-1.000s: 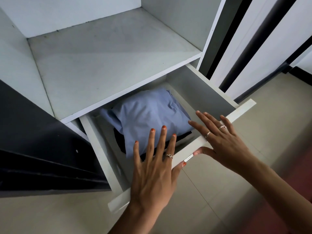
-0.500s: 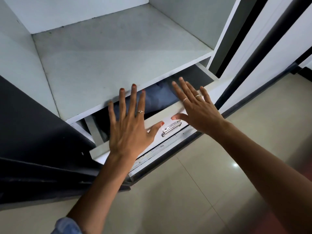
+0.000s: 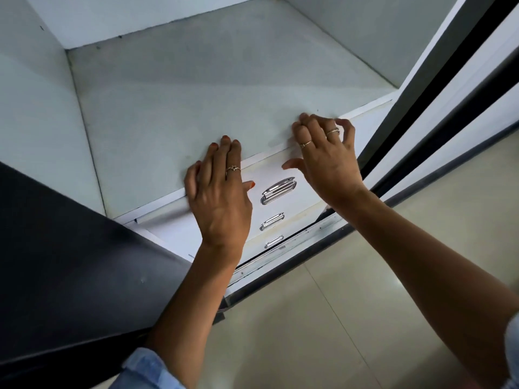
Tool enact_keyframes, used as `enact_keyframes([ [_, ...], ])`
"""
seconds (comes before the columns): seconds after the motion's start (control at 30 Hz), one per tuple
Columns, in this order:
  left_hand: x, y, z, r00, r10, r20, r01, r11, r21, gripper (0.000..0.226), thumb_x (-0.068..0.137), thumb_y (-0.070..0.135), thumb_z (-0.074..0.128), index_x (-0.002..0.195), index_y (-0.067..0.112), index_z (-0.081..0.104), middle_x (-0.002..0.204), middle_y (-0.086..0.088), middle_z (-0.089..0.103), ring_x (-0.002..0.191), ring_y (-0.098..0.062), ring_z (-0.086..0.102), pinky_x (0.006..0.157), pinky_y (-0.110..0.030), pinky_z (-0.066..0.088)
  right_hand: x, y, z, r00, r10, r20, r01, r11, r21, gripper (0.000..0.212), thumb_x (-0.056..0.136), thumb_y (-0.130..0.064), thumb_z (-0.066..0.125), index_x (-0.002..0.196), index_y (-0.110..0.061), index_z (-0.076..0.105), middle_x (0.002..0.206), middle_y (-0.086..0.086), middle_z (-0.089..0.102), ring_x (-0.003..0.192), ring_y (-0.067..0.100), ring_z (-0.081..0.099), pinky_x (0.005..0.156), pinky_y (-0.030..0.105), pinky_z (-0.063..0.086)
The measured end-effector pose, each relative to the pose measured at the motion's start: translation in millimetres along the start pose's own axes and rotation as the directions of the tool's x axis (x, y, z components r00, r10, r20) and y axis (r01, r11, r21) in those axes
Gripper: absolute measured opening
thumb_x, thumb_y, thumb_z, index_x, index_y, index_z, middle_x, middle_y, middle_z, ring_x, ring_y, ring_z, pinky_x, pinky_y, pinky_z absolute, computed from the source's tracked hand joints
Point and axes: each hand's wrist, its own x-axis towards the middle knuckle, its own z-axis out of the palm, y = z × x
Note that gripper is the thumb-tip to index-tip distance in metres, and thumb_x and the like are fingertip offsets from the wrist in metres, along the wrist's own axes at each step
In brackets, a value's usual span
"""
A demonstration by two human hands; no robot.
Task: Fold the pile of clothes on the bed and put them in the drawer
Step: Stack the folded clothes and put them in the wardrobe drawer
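The white top drawer (image 3: 304, 193) with its chrome handle (image 3: 278, 190) sits pushed in, flush under the shelf edge. The folded clothes are hidden inside it. My left hand (image 3: 222, 197) lies flat over the drawer's upper edge, fingers straight and reaching onto the shelf. My right hand (image 3: 328, 158) is at the drawer's right end, fingers bent with their tips on the shelf edge and the thumb against the drawer front. Neither hand holds anything.
A bare white shelf (image 3: 196, 108) spreads above the drawers. Two lower drawers (image 3: 271, 221) with chrome handles sit beneath the top one. A dark open wardrobe door (image 3: 70, 262) stands at my left, sliding door frames (image 3: 449, 80) at the right, and tiled floor (image 3: 365, 304) below.
Both hands pushed the drawer from wide open to fully in. The blue garment went out of sight. My right hand's fingers have bent.
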Motion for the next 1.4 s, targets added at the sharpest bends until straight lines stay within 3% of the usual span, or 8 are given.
enact_keyframes([
  [0.27, 3, 4, 12, 0.998, -0.005, -0.062, 0.013, 0.991, 0.136, 0.062, 0.072, 0.031, 0.077, 0.128, 0.017, 0.054, 0.131, 0.002, 0.058, 0.12, -0.018, 0.051, 0.097, -0.034, 0.03, 5, 7, 19, 0.977, -0.075, -0.201, 0.06, 0.995, -0.084, 0.05, 0.088, -0.055, 0.055, 0.11, -0.011, 0.044, 0.113, 0.009, 0.063, 0.101, 0.025, 0.045, 0.085, 0.044, 0.036],
  [0.5, -4, 2, 17, 0.999, 0.05, 0.015, -0.052, 0.952, 0.301, 0.089, 0.076, 0.055, 0.069, 0.144, 0.01, 0.033, 0.146, -0.009, 0.043, 0.134, -0.025, 0.039, 0.106, -0.041, 0.021, -21, -18, 8, 0.97, 0.225, -0.088, -0.184, 0.924, 0.335, 0.048, 0.088, -0.027, 0.067, 0.131, -0.01, 0.051, 0.142, 0.012, 0.047, 0.134, 0.025, 0.037, 0.106, 0.048, 0.031],
  [0.63, -5, 0, 21, 0.997, 0.072, -0.008, -0.065, 0.935, 0.348, 0.101, 0.065, 0.052, 0.079, 0.143, 0.009, 0.031, 0.144, -0.011, 0.044, 0.131, -0.027, 0.04, 0.104, -0.041, 0.02, -98, -32, 28, 0.926, 0.369, 0.078, -0.358, 0.796, 0.488, 0.038, 0.086, -0.013, 0.06, 0.124, -0.01, 0.052, 0.134, 0.011, 0.048, 0.125, 0.024, 0.044, 0.105, 0.044, 0.035],
  [0.7, -4, 0, 23, 0.997, 0.077, -0.015, -0.067, 0.931, 0.36, 0.1, 0.064, 0.052, 0.078, 0.142, 0.009, 0.032, 0.144, -0.011, 0.045, 0.131, -0.027, 0.042, 0.103, -0.041, 0.02, -132, -38, 57, 0.893, 0.27, 0.359, -0.415, 0.802, 0.43, 0.042, 0.087, -0.012, 0.061, 0.127, -0.008, 0.05, 0.134, 0.013, 0.05, 0.126, 0.028, 0.047, 0.103, 0.051, 0.04],
  [0.77, -4, -2, 23, 0.995, 0.102, -0.015, -0.089, 0.923, 0.374, 0.1, 0.065, 0.054, 0.077, 0.141, 0.009, 0.032, 0.144, -0.011, 0.045, 0.131, -0.027, 0.042, 0.103, -0.041, 0.02, -155, -45, 87, 0.739, 0.077, 0.67, -0.402, 0.848, 0.346, 0.049, 0.094, -0.016, 0.052, 0.141, -0.007, 0.04, 0.15, 0.012, 0.036, 0.14, 0.028, 0.033, 0.115, 0.049, 0.026],
  [0.83, -5, -5, 24, 0.993, 0.118, -0.031, -0.097, 0.916, 0.388, 0.1, 0.065, 0.056, 0.076, 0.141, 0.008, 0.032, 0.143, -0.011, 0.045, 0.131, -0.026, 0.039, 0.102, -0.04, 0.02, -166, -50, 111, 0.629, -0.059, 0.775, -0.33, 0.882, 0.336, 0.057, 0.097, -0.017, 0.045, 0.15, -0.01, 0.025, 0.16, 0.008, 0.017, 0.148, 0.023, 0.013, 0.12, 0.042, 0.01],
  [1.1, -5, -14, 29, 0.98, 0.192, -0.062, -0.153, 0.908, 0.389, 0.094, 0.071, 0.059, 0.072, 0.138, 0.008, 0.032, 0.141, -0.01, 0.037, 0.128, -0.024, 0.031, 0.098, -0.042, 0.022, -166, -66, 155, 0.46, -0.203, 0.865, -0.222, 0.916, 0.333, 0.073, 0.096, -0.016, 0.048, 0.154, -0.013, 0.003, 0.162, 0.003, -0.002, 0.149, 0.017, -0.001, 0.12, 0.038, 0.005],
  [1.4, -6, -20, 35, 0.968, 0.227, -0.104, -0.172, 0.909, 0.38, 0.086, 0.077, 0.063, 0.067, 0.135, 0.011, 0.032, 0.139, -0.005, 0.029, 0.126, -0.023, 0.032, 0.096, -0.04, 0.021, -170, -77, 175, 0.525, -0.184, 0.831, -0.163, 0.937, 0.31, 0.068, 0.094, -0.013, 0.047, 0.153, -0.007, 0.014, 0.161, 0.008, 0.005, 0.149, 0.023, 0.005, 0.121, 0.043, 0.004],
])
